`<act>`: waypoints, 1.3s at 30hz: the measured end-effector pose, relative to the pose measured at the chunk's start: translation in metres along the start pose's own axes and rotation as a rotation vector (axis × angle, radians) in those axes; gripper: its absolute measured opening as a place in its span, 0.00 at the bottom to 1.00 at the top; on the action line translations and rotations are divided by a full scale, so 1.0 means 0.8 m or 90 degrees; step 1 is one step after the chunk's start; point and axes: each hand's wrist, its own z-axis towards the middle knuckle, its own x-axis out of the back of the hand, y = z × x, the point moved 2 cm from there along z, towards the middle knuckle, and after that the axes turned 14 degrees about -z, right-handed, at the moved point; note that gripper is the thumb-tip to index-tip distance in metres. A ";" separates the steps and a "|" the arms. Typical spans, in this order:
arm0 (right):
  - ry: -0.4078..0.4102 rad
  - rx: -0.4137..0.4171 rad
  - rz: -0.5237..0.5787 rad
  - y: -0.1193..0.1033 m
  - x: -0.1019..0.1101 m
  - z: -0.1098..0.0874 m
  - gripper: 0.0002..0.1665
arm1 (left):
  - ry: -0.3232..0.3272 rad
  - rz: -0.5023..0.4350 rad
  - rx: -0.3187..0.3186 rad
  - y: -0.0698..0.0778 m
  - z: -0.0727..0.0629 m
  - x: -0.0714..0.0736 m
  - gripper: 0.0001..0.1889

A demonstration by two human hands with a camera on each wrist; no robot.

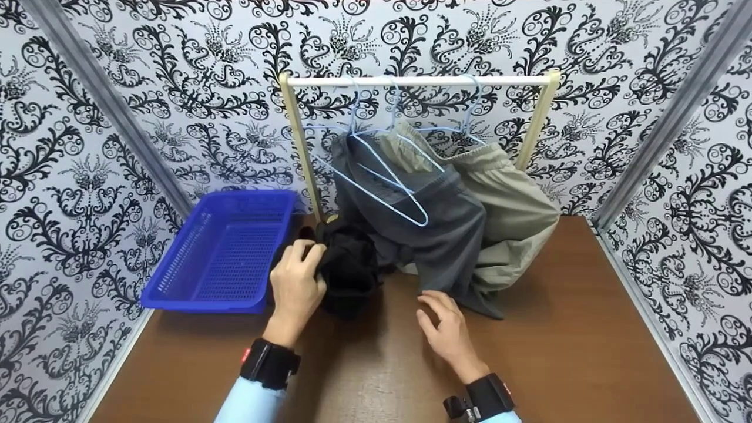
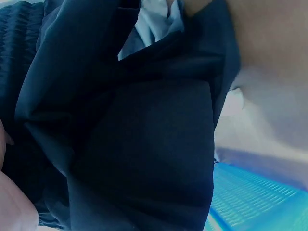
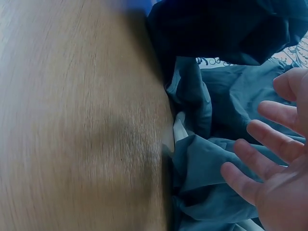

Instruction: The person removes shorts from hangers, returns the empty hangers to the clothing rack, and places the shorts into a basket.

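My left hand [image 1: 298,285] grips a bunched pair of black pants [image 1: 351,270], held up beside the blue basket. In the left wrist view the dark cloth [image 2: 144,154] fills most of the picture, with a gathered waistband [image 2: 19,43] near the fingers. My right hand [image 1: 447,332] is over the table by the lower end of the dark grey pants [image 1: 435,235], its fingers spread and holding nothing. Those grey pants and a pair of khaki pants [image 1: 520,205] hang from the rack. A light blue hanger [image 1: 376,197] shows bare in front of the grey pants.
A wooden rack with a white rail [image 1: 423,81] stands at the back of the brown table [image 1: 564,352]. The blue plastic basket [image 1: 205,305] lies at the left. Patterned walls [image 1: 223,47] enclose the back and sides.
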 end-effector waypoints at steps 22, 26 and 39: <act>-0.019 -0.002 0.006 -0.002 -0.001 0.006 0.16 | 0.061 0.019 -0.002 -0.030 0.064 0.057 0.18; -0.031 -0.011 0.002 -0.001 -0.003 0.006 0.17 | 0.074 0.026 0.001 -0.036 0.074 0.066 0.19; -0.011 0.002 -0.002 -0.002 -0.005 0.008 0.17 | 0.109 0.067 -0.003 -0.061 0.102 0.098 0.16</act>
